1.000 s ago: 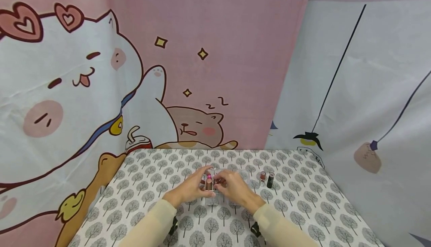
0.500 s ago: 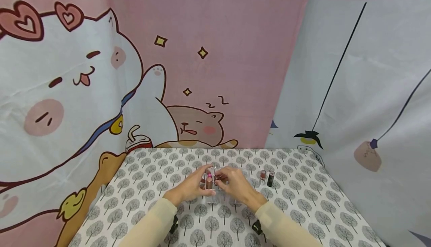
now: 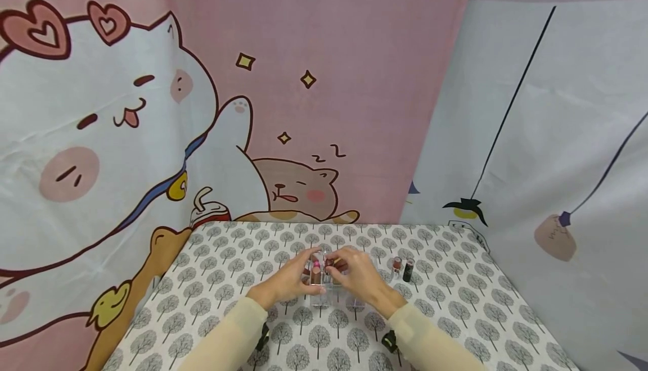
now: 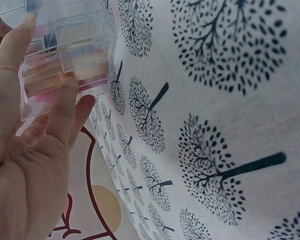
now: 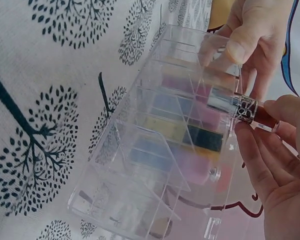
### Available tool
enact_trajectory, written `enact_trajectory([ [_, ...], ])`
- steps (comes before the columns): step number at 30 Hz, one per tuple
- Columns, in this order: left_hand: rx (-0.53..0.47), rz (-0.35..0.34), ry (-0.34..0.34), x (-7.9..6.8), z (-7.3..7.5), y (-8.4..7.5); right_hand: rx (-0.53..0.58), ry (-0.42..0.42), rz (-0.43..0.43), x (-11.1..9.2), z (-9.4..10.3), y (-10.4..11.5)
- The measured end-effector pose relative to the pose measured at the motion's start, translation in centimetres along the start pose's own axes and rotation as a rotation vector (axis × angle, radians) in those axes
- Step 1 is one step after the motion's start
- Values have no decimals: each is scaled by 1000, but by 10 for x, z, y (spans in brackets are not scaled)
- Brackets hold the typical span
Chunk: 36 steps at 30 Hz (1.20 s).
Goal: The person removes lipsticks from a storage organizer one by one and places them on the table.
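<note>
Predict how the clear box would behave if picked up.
The clear box is probably stiff, since its walls look straight and plastic-like. It may be somewhat fragile, as those walls look thin. The tubes inside might rattle or shift, as they sit loosely in separate compartments.

A creased fabric backdrop (image 3: 385, 107) stands behind the table (image 3: 455, 309) and along its right side. The rear section is pink and carries a large white cartoon cat (image 3: 116, 90), a sleeping brown animal (image 3: 298, 185) and yellow diamonds (image 3: 245, 61). The right section (image 3: 582, 78) is pale. A white, tree-printed cloth (image 4: 230, 125) covers the tabletop. Lighting is diffuse.
</note>
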<state>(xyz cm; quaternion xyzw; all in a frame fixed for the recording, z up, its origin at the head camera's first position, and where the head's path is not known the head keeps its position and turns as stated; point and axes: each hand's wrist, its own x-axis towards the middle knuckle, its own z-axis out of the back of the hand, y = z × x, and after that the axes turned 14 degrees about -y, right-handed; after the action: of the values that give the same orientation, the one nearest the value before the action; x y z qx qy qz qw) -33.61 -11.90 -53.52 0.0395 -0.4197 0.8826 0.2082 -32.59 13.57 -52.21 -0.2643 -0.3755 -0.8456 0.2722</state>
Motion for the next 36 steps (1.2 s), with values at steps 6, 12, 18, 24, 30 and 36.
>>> enact_trajectory([
  [6, 29, -9, -8, 0, 0, -1, 34, -39, 40, 3, 3, 0],
  [12, 27, 0, 0, 0, 1, 0, 47, -60, 67, 4, 7, 0],
  [18, 12, 0, 2, 1, 1, 0, 41, -83, 94, 4, 13, 1],
  [24, 24, -5, 1, 0, 0, 0, 34, -102, 98, 3, 17, 1],
  [30, 25, 6, -1, -2, 0, 0, 21, -113, 111, 3, 21, 0],
  [36, 30, 6, -8, -2, -1, 0, 12, -143, 133, 3, 26, -1],
])
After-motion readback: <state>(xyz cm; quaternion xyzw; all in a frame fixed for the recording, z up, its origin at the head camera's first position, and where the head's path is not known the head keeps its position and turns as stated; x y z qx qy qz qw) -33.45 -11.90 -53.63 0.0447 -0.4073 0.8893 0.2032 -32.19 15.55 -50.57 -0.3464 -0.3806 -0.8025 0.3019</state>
